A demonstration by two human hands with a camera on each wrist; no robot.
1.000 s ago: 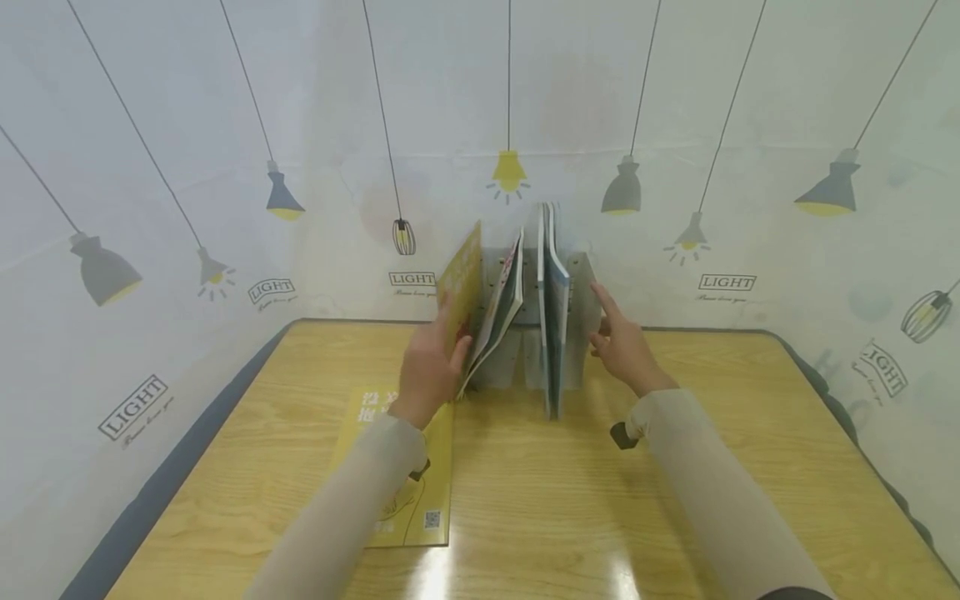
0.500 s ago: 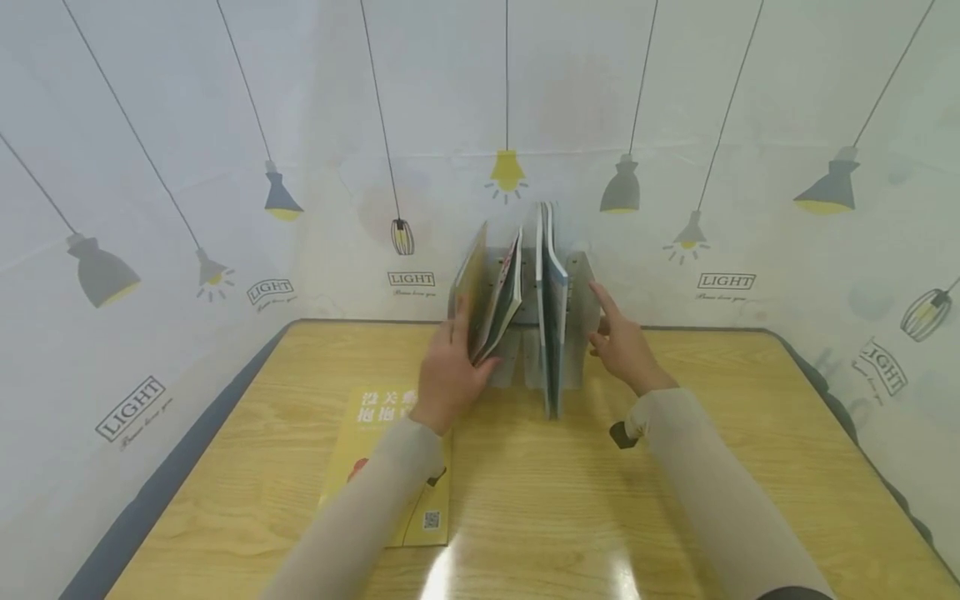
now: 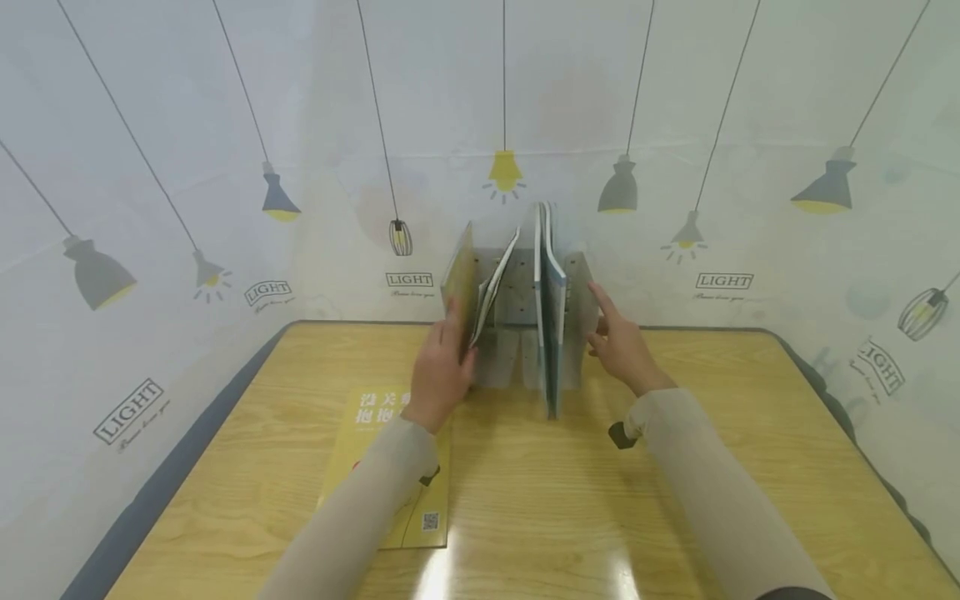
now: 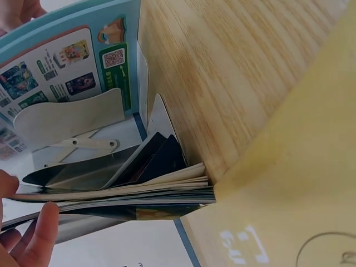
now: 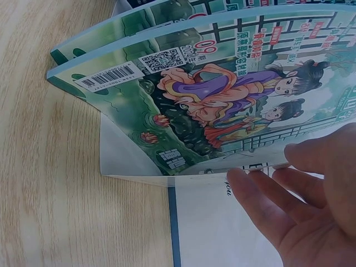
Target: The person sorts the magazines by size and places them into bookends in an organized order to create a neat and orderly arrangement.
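Observation:
A grey metal book rack (image 3: pixel 517 287) stands at the table's back edge with thin books upright in it. My left hand (image 3: pixel 437 379) grips a yellowish book (image 3: pixel 459 271) at the rack's left side; in the left wrist view, thumb and fingers (image 4: pixel 44 228) lie on either side of its pages (image 4: pixel 139 194). Beside it leans another thin book (image 3: pixel 497 283). Blue-edged magazines (image 3: pixel 551 333) stand in the right part; their illustrated cover (image 5: pixel 222 105) shows in the right wrist view. My right hand (image 3: pixel 630 354) pinches the rack's right end panel (image 3: pixel 581 325) between thumb and fingers.
A yellow book (image 3: pixel 431 521) lies flat on the wooden table (image 3: pixel 540 500), partly under my left forearm. Behind the rack hangs a pale curtain (image 3: pixel 675 100) printed with lamps, which also closes off both sides.
The left hand shifted right with the yellowish book, then slightly back left. The leaning book beside it now looks narrower and stands farther back. The right hand stays at the end panel.

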